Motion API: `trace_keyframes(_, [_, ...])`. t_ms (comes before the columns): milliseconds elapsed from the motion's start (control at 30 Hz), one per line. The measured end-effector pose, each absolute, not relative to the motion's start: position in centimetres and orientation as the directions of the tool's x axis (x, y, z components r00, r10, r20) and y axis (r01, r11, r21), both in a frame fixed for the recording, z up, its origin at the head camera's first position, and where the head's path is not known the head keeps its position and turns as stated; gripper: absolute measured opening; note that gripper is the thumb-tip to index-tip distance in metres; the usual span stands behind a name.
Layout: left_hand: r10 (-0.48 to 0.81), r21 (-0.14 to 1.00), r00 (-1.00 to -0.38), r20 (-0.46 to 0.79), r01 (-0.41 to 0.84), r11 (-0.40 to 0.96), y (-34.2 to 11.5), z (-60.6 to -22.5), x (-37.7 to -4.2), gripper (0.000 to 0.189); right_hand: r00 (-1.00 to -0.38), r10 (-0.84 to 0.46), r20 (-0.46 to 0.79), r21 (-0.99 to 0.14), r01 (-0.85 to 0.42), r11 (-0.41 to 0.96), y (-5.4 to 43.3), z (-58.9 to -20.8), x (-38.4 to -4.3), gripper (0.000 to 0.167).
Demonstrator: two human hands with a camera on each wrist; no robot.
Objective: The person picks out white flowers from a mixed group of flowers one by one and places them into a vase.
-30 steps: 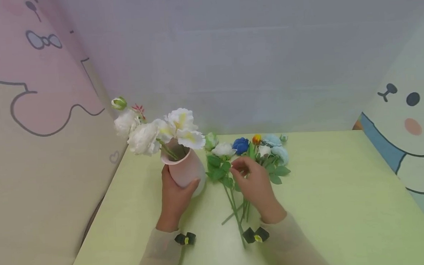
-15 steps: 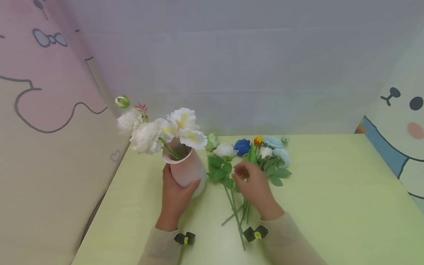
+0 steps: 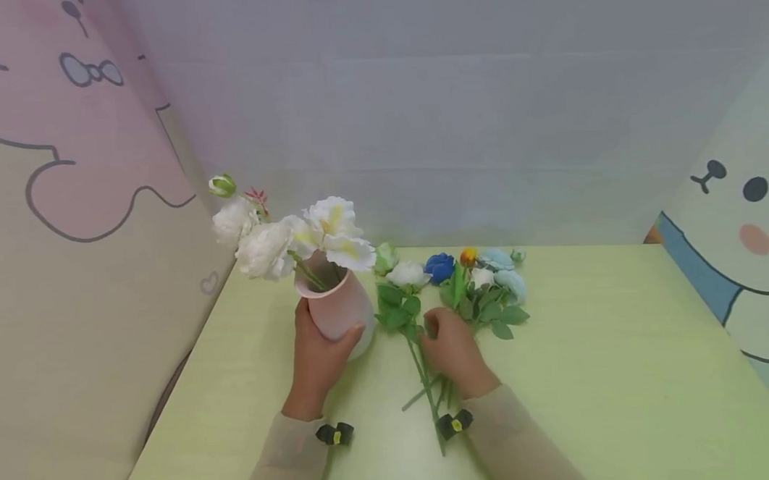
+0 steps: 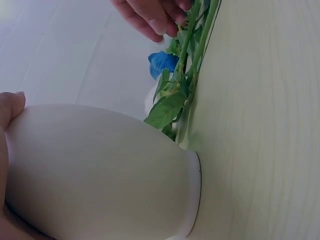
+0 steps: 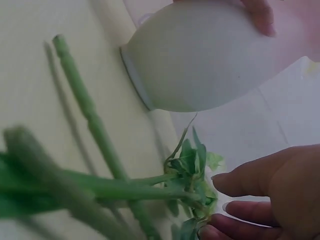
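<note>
My left hand (image 3: 322, 359) grips the side of a pale pink-white vase (image 3: 339, 311), which stands on the table. White blooms (image 3: 264, 250), a white-and-yellow flower (image 3: 338, 231) and a red sprig rise from its mouth. To its right, my right hand (image 3: 454, 349) hovers low over flower stems lying on the table. In the right wrist view its thumb and fingers (image 5: 245, 182) are apart, beside green leaves (image 5: 190, 165), with nothing visibly held. The loose flowers include a white bloom (image 3: 408, 273), a blue rose (image 3: 439, 267) and pale blue blooms (image 3: 509, 284).
Crossed green stems (image 3: 428, 397) point toward the table's front. An orange bud (image 3: 468, 256) lies among the flower heads near the back edge. The pale yellow-green table (image 3: 626, 372) meets a grey wall (image 3: 430, 121) behind and cartoon-printed walls at both sides.
My right hand has moved down and slightly left, closer to the stems. The left hand and vase stay in place. The head view has shifted slightly.
</note>
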State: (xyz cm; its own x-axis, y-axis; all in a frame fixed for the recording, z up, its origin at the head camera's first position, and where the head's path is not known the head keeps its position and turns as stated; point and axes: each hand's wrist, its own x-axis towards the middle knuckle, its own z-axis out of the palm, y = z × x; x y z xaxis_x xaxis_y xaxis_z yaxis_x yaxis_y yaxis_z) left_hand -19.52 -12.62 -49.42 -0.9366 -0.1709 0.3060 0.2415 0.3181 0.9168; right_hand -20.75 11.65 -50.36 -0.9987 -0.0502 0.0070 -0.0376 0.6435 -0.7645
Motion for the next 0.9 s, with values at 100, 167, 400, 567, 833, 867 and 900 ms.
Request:
trace_keyframes(100, [-0.172,0.916,-0.936,0.308,0.243,0.321,-12.6,-49.4,-19.5,0.104,-0.998,-0.057,0.02,-0.753,-0.053,0.656,11.6,-51.2,-21.0,0.035])
trace_keyframes(167, [-0.172,0.914,-0.935,0.311,0.245,0.324,-12.7,-49.4,-19.5,0.104,-0.998,-0.054,0.035,-0.749,-0.062,0.66,11.6,-51.7,-21.2,0.033])
trace_keyframes(400, [-0.169,0.91,-0.933,0.316,0.248,0.333,-12.8,-49.4,-19.5,0.104,-0.994,-0.054,0.098,-0.723,-0.109,0.682,11.4,-52.5,-21.5,0.031])
trace_keyframes(567, [-0.167,0.907,-0.932,0.321,0.252,0.336,-12.8,-49.4,-19.5,0.104,-0.996,-0.066,0.059,-0.712,-0.088,0.696,11.3,-52.5,-21.6,0.03])
trace_keyframes(833, [-0.165,0.904,-0.932,0.321,0.249,0.348,-12.7,-49.5,-19.5,0.104,-0.997,-0.072,0.014,-0.677,-0.062,0.733,11.4,-52.4,-21.8,0.026])
trace_keyframes(867, [-0.166,0.904,-0.933,0.318,0.246,0.349,-12.7,-49.5,-19.5,0.104,-0.998,-0.068,0.011,-0.678,-0.057,0.733,11.4,-52.4,-21.8,0.025])
trace_keyframes(900, [-0.167,0.904,-0.934,0.317,0.245,0.349,-12.7,-49.5,-19.5,0.104,-0.998,-0.063,0.002,-0.686,-0.047,0.726,11.4,-52.4,-21.8,0.024])
